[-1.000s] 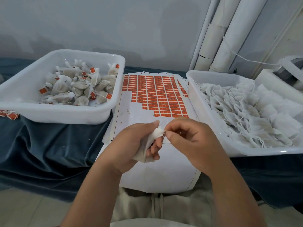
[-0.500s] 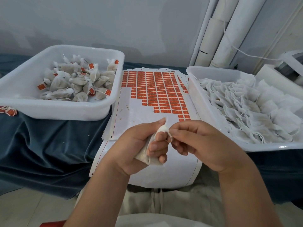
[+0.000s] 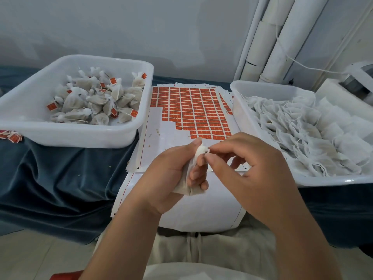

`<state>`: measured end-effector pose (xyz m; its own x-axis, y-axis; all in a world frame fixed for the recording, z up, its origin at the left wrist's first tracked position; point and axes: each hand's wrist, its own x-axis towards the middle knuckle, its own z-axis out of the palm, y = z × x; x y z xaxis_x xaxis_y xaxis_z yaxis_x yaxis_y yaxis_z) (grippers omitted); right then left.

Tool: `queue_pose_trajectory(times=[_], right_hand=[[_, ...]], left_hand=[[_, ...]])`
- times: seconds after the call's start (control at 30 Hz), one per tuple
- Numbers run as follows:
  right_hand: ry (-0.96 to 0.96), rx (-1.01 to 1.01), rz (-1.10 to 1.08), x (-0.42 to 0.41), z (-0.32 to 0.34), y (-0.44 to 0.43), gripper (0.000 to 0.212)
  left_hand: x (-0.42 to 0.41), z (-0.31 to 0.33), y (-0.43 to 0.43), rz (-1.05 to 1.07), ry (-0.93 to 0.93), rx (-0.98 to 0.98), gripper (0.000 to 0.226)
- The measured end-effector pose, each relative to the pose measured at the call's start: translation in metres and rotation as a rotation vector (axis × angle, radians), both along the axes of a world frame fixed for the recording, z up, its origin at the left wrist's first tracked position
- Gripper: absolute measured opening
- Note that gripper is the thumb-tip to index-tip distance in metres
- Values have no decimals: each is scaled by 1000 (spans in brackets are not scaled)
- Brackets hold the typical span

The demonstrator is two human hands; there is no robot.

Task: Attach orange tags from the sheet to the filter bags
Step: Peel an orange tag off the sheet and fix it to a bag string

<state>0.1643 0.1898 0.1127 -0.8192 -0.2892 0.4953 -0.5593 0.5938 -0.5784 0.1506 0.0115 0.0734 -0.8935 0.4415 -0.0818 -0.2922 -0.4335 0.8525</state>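
So the left hand (image 3: 169, 174) has its fingers curled round one filter bag (image 3: 182, 188), which sits over the bare white lower part of the sheet (image 3: 201, 209), right in front of the person. The right hand (image 3: 256, 178) pinches the bunched top of that bag between thumb and forefinger, other fingers loosely bent (can't tell if there's a string in the pinch, too small).

The remaining orange tags (image 3: 191, 110) fill the far half of the sheet in rows, with a stepped edge toward the near side. The sheet lies between two white tubs on a dark blue cloth (image 3: 60, 174).

The left tub (image 3: 76, 136) holds a pile of tied bags (image 3: 96, 102), several showing orange tags. The right tub (image 3: 241, 110) is full of flat white bags (image 3: 302, 128) with loose strings. A few loose tags (image 3: 12, 136) lie on the cloth beside the left tub, at the edge of view. White pipes (image 3: 282, 37) run up the wall behind.
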Motion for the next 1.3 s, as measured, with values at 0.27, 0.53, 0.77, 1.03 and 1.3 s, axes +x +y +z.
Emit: queue_pose_trajectory(times=[0.27, 0.53, 0.77, 1.03, 1.3], right_hand=[[-227, -148, -15, -2, -3, 2, 13], [-482, -231, 49, -6, -5, 4, 23], [-37, -85, -80, -1, -6, -8, 14], [29, 140, -171, -1, -10, -14, 30], [-270, -377, 1, -5, -3, -11, 23]], left_hand=[[0, 1, 1, 76, 24, -127, 48], [3, 6, 6, 170, 57, -197, 50], [5, 8, 10, 341, 214, -375, 57], [0, -1, 18, 524, 356, -352, 51], [2, 4, 16, 450, 166, -195, 53]])
